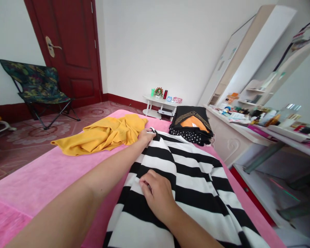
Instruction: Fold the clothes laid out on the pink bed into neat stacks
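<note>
A black-and-white striped shirt [193, 186] lies spread over the pink bed cover [51, 175], its collar end away from me. Out at its upper left shoulder, my left hand [146, 135] is closed on the fabric, fingers pinching the edge. My right hand [157, 193] rests nearer to me on the shirt's left part, fingers curled; the fingertips are hidden, so whether cloth is between them is unclear. A yellow garment [105, 132] lies crumpled just left of my left hand. Beyond the collar stands a stack of folded dark clothes [192, 122], with polka-dot cloth at its bottom.
A dressing table [237, 129] crowded with bottles stands along the right side. A small white stand [158, 101] with a flower pot is by the far wall. On the left are a camouflage folding chair [41, 82] and a closed dark red door [74, 51].
</note>
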Demonstrator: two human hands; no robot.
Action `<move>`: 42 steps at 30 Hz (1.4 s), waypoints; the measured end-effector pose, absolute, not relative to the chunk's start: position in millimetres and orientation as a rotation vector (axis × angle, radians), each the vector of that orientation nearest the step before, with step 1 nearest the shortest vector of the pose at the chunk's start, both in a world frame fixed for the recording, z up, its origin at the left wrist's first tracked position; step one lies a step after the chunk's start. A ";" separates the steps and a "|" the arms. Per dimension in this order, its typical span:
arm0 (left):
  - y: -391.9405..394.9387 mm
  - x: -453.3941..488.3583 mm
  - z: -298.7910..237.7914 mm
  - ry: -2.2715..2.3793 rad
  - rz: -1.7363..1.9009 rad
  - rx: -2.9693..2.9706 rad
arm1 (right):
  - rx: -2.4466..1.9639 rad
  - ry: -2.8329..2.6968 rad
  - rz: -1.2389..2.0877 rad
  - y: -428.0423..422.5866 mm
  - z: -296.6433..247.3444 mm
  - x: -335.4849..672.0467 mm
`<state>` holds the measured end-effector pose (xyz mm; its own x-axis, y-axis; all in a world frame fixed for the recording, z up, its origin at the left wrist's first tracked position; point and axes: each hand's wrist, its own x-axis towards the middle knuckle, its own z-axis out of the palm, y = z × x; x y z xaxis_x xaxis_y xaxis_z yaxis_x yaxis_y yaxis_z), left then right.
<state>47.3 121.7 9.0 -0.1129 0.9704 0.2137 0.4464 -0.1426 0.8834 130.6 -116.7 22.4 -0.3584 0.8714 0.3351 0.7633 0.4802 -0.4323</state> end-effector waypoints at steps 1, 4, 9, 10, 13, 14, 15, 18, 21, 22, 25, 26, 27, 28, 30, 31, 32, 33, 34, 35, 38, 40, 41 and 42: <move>120.1 46.9 8.8 1.592 1.246 1.653 | -1.350 -2.203 0.279 -116.2 21.6 131.3; 113.1 41.2 4.5 1.642 1.216 1.888 | -1.346 -2.201 0.288 -116.0 21.5 132.1; 115.5 37.5 2.2 1.738 0.943 2.203 | -1.350 -2.154 0.219 -115.3 24.7 132.6; 117.3 39.5 5.7 1.768 0.902 2.220 | -1.344 -2.154 0.219 -114.9 24.5 133.0; 115.4 49.7 21.5 1.822 0.828 2.303 | -1.316 -2.170 0.241 -113.7 22.5 134.7; 110.9 53.5 25.8 1.813 0.824 2.346 | -1.311 -2.173 0.246 -113.5 21.7 135.3; 104.4 56.9 28.3 1.768 0.818 2.406 | -1.307 -2.174 0.248 -113.5 20.9 136.0; 76.2 61.9 21.4 1.384 0.653 2.616 | -1.299 -2.175 0.242 -113.9 19.5 137.8; 47.6 57.9 2.1 1.069 0.419 2.711 | -1.286 -2.191 0.256 -113.6 18.9 138.8; 40.0 55.6 -3.0 1.059 0.377 2.720 | -1.282 -2.200 0.265 -113.5 18.8 138.8; 23.1 49.7 -7.4 1.112 0.283 2.724 | -1.258 -2.232 0.295 -116.4 20.5 138.7; 18.2 48.2 -6.0 1.120 0.246 2.721 | -1.245 -2.247 0.306 -119.6 22.4 139.4; 13.0 46.8 -4.0 1.129 0.218 2.719 | -1.231 -2.269 0.319 -124.5 25.3 141.0; 7.3 45.4 -2.2 1.140 0.202 2.720 | -1.213 -2.301 0.336 -131.1 29.5 144.2; -5.4 42.1 -0.8 1.170 0.223 2.727 | -1.176 -2.391 0.391 -149.3 41.3 157.2; -12.1 40.4 -1.5 1.186 0.257 2.735 | -1.173 -2.433 0.419 -160.1 48.6 167.9; -18.3 38.7 -2.9 1.204 0.300 2.743 | -1.198 -2.457 0.437 -171.3 56.4 181.6; -23.8 37.2 -4.8 1.221 0.347 2.749 | -1.263 -2.454 0.434 -182.3 64.2 198.4; -28.2 36.1 -6.8 1.238 0.389 2.751 | -1.377 -2.416 0.394 -192.9 71.6 217.9; -31.4 35.4 -8.6 1.253 0.419 2.748 | -1.535 -2.344 0.317 -202.6 78.1 239.3; -34.5 35.4 -12.3 1.275 0.461 2.735 | -2.048 -2.043 -0.045 -227.3 88.6 306.6; -33.8 35.8 -12.8 1.277 0.488 2.728 | -2.287 -1.910 -0.119 -241.2 85.2 343.0; -33.5 35.8 -12.7 1.274 0.506 2.726 | -2.362 -1.878 -0.057 -247.5 80.0 356.0; -33.4 35.6 -12.4 1.273 0.524 2.723 | -2.399 -1.872 0.039 -253.1 73.0 365.1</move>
<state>35.6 -33.4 -12.4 0.5937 0.7586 0.2683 0.7277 -0.6485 0.2233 365.1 -253.1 73.0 0.2449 0.9687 0.0405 0.9662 -0.2404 -0.0931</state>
